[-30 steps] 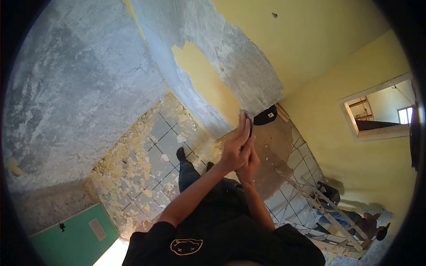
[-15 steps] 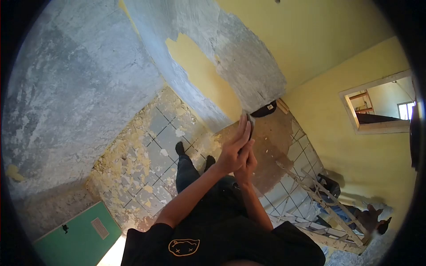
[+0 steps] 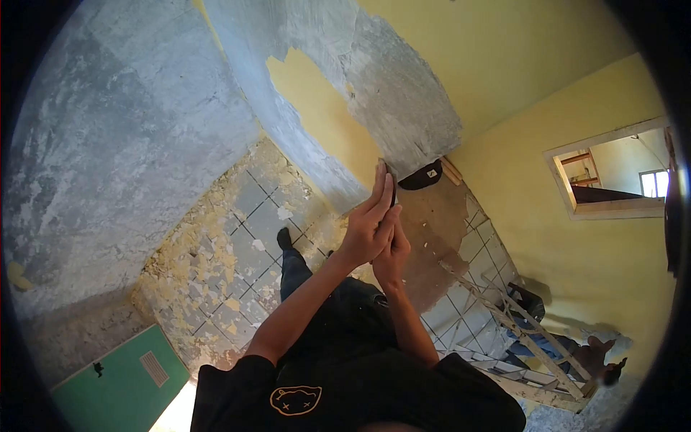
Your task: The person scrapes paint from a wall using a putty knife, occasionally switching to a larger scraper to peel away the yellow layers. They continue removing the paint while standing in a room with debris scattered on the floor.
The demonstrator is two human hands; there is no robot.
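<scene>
Both my hands are together around a thin dark scraper-like tool, mostly hidden by my fingers, at the lower edge of the yellow paint patch [image 3: 327, 119]. My left hand [image 3: 367, 227] lies over it with fingers stretched along the tool. Below and beside it, my right hand [image 3: 391, 255] is closed on the same tool. Bare grey plaster [image 3: 403, 93] surrounds the yellow patch on the wall.
Paint flakes lie on the tiled floor [image 3: 252, 198] at the left. A black cap-like item [image 3: 421, 176] rests by the wall base. A ladder [image 3: 533, 338] stands at the lower right, near another person [image 3: 590, 356]. A green door [image 3: 122, 378] is lower left.
My hands and the tool have shifted slightly up and left along the yellow patch's lower edge. The view has moved a little, and one of my feet is now mostly hidden.
</scene>
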